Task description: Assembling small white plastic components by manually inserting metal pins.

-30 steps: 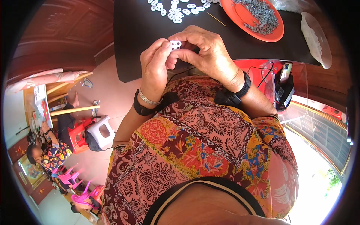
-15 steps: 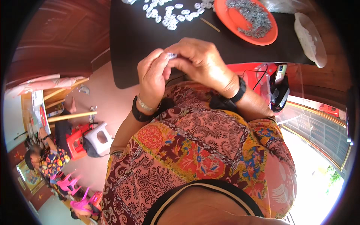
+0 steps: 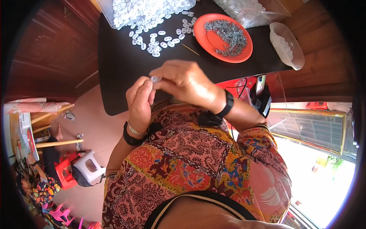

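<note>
Close together over the near edge of the black table, my hands meet on one small whitish plastic piece [image 3: 155,79]. My left hand [image 3: 139,101] pinches it between thumb and fingers. From the other side, my right hand [image 3: 187,84] has its closed fingertips on the same piece, which they partly cover. Beyond them, loose white oval plastic pieces [image 3: 164,45] with holes lie scattered on the table. An orange plate [image 3: 204,42] carries a heap of small grey metal parts [image 3: 230,37], perhaps screws.
A clear bin [image 3: 108,15] full of white pieces stands at the far left. A thin stick [image 3: 190,49] lies before the plate. Farther right are a clear bag [image 3: 244,13] and an oval dish [image 3: 297,61] with white pieces. Left on the floor stands a grey stool [image 3: 85,168]; a person [image 3: 45,187] sits beyond.
The view has shifted, so more of the far table shows, including the bin. Both hands stay together at the small piece, with the right hand's fingers slightly turned over it.
</note>
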### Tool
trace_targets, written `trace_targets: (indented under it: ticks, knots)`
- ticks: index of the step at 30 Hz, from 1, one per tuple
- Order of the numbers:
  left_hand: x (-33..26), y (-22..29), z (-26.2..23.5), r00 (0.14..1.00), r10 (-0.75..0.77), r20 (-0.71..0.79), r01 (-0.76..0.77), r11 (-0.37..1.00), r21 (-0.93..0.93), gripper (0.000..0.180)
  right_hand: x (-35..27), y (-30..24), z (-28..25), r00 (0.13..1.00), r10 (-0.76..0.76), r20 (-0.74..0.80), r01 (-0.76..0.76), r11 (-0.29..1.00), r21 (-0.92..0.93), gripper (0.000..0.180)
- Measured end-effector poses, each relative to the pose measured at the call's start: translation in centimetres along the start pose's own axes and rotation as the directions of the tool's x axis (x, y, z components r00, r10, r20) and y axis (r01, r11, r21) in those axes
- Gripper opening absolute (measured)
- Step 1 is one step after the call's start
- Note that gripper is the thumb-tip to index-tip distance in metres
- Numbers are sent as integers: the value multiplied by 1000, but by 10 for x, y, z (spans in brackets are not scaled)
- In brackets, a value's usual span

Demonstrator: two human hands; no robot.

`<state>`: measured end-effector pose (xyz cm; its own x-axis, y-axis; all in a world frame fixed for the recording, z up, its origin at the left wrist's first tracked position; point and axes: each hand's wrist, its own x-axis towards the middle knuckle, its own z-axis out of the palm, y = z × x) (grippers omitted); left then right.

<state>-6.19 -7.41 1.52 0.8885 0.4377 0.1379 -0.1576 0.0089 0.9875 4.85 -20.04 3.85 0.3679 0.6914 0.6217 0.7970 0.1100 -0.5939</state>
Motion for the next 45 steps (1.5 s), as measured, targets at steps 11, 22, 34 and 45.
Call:
trace_targets:
  ticks: [11,22,34,45]
  knots:
    - [2,-9,-16,999,-1,-32,1,1000,-10,27,89,75,-203,915,-133,-380,-270,498,-824,22]
    - [8,-21,-12,996,-64,-58,59,996,-71,24,72,101,-65,962,137,237,-25,907,-421,14]
    - [7,-20,-9,998,-50,-36,47,996,-81,22,77,128,-7,863,327,385,-1,763,-646,17]
    - [8,-18,-13,997,-73,-31,70,993,-93,21,79,114,-20,884,331,331,-86,810,-580,21]
